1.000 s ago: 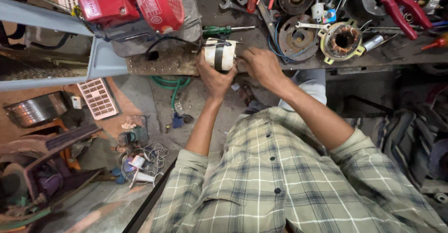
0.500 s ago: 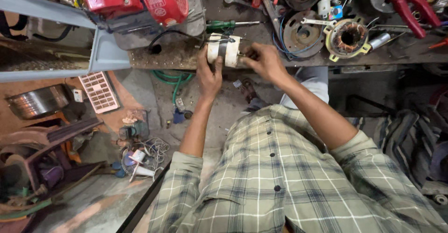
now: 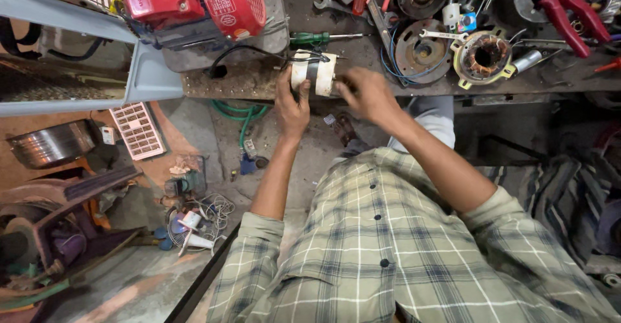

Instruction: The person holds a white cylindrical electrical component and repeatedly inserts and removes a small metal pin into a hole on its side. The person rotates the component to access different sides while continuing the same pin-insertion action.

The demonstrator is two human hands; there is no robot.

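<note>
A small white cylindrical motor [image 3: 313, 72] with a dark band and a black cable lies at the front edge of the workbench [image 3: 233, 83]. My left hand [image 3: 292, 105] grips its left end, thumb over the top. My right hand [image 3: 367, 95] holds its right end, fingers curled around the casing. A green-handled screwdriver [image 3: 317, 37] lies just behind the motor.
A red engine [image 3: 194, 2] stands at the bench's left. Wrenches, round motor plates [image 3: 422, 50], a copper-wound stator [image 3: 485, 56] and red pliers [image 3: 572, 9] crowd the right. Below lie a green hose [image 3: 242, 114], a white grille [image 3: 137, 131], a steel pot [image 3: 52, 145] and loose wires.
Both hands stay on the white motor, which has turned slightly in their grip. The view has shifted a little to the right and nearer to the bench.
</note>
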